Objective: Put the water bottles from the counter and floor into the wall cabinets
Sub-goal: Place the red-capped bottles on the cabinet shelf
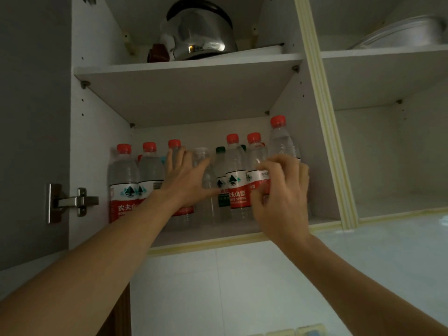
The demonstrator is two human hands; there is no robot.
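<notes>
Several clear water bottles with red caps and red labels stand in a row on the lower shelf point(218, 235) of the open wall cabinet, the leftmost one point(122, 175) near the side wall. My left hand point(184, 180) lies with straight, spread fingers against the third bottle point(174, 143) from the left. My right hand point(283, 190) grips the rightmost bottle point(281, 141), whose cap sits higher than the others. A green-capped bottle point(221, 166) and a bottle with no coloured cap point(206, 170) stand between my hands. More caps show in a back row.
A steel kettle point(201, 32) and a dark cup point(158, 53) sit on the upper shelf. The right-hand compartment point(388, 166) holds a metal basin point(402, 32) up top. A door hinge point(72, 202) juts from the left wall. White tiles lie below.
</notes>
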